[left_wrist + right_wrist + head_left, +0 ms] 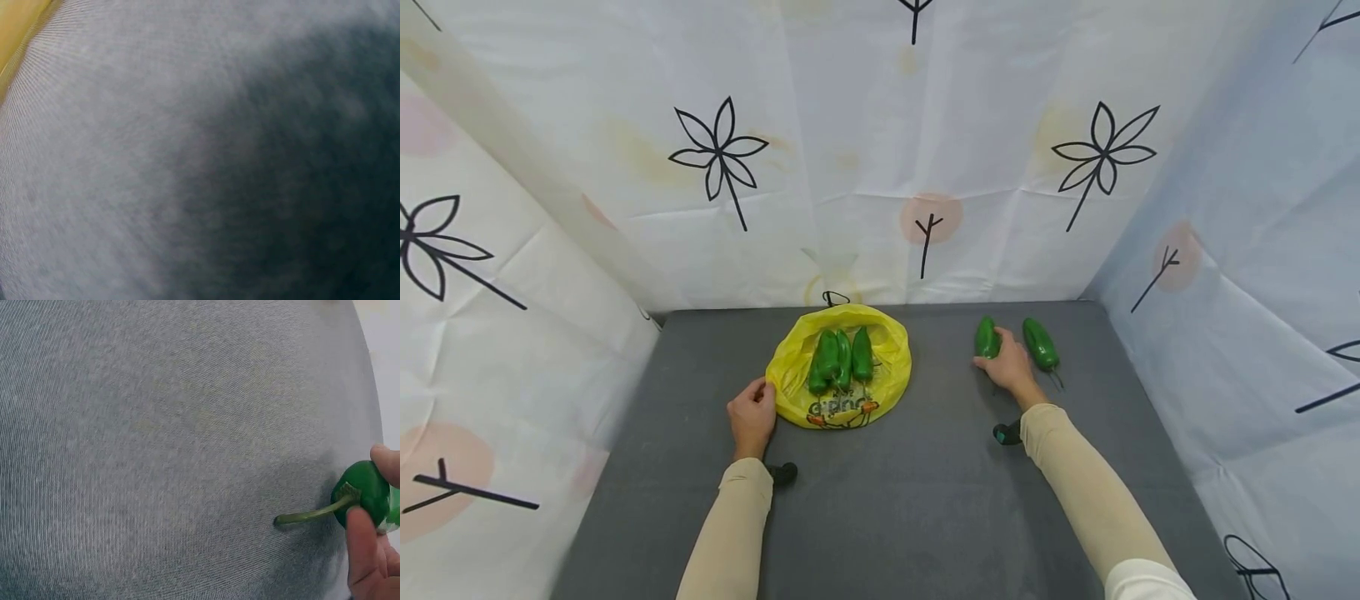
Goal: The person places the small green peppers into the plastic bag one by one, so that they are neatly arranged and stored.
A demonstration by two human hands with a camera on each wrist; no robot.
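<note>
My left hand (752, 419) pinches the left rim of a yellow plastic bag (893, 371), which lies with its mouth spread wide. Several green chili peppers (862, 354) lie side by side inside it, above dark printed lettering. To the right, my right hand (1013, 368) grips another green chili pepper (987, 337) between thumb and fingers. The right wrist view shows this pepper (365, 487) from its stem end, the stem curving toward the grey cloth. Just right of that hand lies one more green chili pepper (1039, 343), stem toward me.
A dark grey cloth-covered table (895, 508) lies under everything. White fabric walls (842, 183) with printed leaf outlines stand at the back and on both sides. The left wrist view is mostly blurred grey cloth, with a yellow bag edge (15, 37) at its top left corner.
</note>
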